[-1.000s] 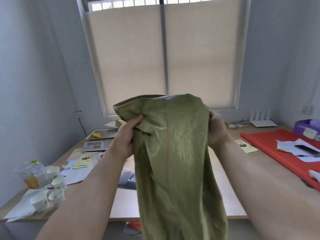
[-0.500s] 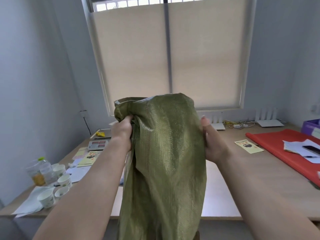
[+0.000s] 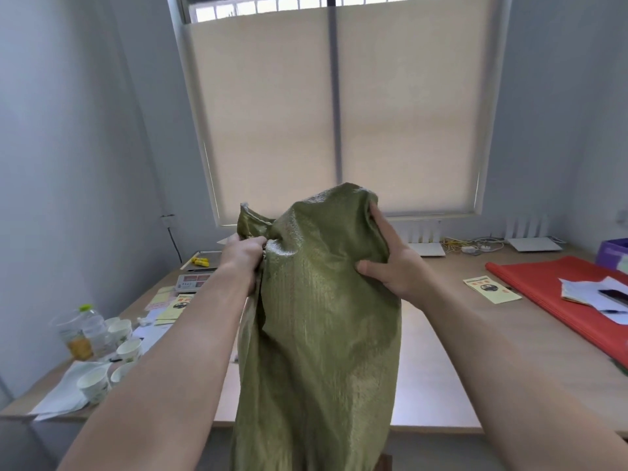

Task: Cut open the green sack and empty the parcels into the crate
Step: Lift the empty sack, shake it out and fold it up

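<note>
Aloft, left hand and right hand each clench the green sack (hanging limp).

Olive-green woven sack with a glossy sheen, cream roller blind, pale blue-grey walls, light wood table, red cloth, pale yellow leaflet with dark print, white paper cups, purple box

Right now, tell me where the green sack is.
Centre of the head view: the green sack hangs in front of the table, its top gripped by the left hand and the right hand.
</note>
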The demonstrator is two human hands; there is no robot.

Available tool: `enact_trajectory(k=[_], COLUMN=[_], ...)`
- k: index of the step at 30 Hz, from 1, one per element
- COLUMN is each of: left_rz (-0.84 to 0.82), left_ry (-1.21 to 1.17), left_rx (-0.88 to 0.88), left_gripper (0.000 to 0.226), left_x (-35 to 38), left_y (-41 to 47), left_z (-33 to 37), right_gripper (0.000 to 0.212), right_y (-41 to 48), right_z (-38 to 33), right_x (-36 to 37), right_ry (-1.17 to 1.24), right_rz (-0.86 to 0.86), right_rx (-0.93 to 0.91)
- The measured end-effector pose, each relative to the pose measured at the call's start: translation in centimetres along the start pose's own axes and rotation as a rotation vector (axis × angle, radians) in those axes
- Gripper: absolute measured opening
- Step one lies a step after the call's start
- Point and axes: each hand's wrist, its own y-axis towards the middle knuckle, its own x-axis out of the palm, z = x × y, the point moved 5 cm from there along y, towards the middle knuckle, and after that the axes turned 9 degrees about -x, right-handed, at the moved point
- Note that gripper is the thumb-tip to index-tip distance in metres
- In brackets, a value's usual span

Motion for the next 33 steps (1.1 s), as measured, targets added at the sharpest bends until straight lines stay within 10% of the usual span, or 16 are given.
enact_trajectory(k=[6,11,14,17,25,33], left_rz=[-0.250,-0.304,0.073,-0.109,-0.598,-0.620], left_ry=[-0.041,0.079,0.346,0.649,0.903,0.451], left_rx=[-0.159,-0.056,0.324,0.733,0.354,0.302], left_gripper=[0.032,0.077,0.117,0.118,0.123,0.052], left_x=[1.1,0.0,-2.1,-0.4,1.2,1.4], left_y=[-1.9,-2.5,-3.2,-5.4,-4.4,-5.0], left_z=[-0.4,-0.2,0.8,2.1,-1.2,-1.4], right_gripper=[0.004,0.018,0.022,0.029,0.023,0.023], right_y=[1.7,2.0,2.3,2.5,2.1,2.3], right_z=[0.8,0.5,-0.1,-0.2,0.1,2.3], right_x=[-0.4,-1.3,-1.9,-1.9,-1.6,-3.0], right_ry=[-0.431,-0.350,-0.267,-0.153,0.247,0.373], right_rz=[0.040,0.090,0.146,0.175,0.306,0.391], right_rx=[0.079,0.149,0.129,0.124,0.176,0.296])
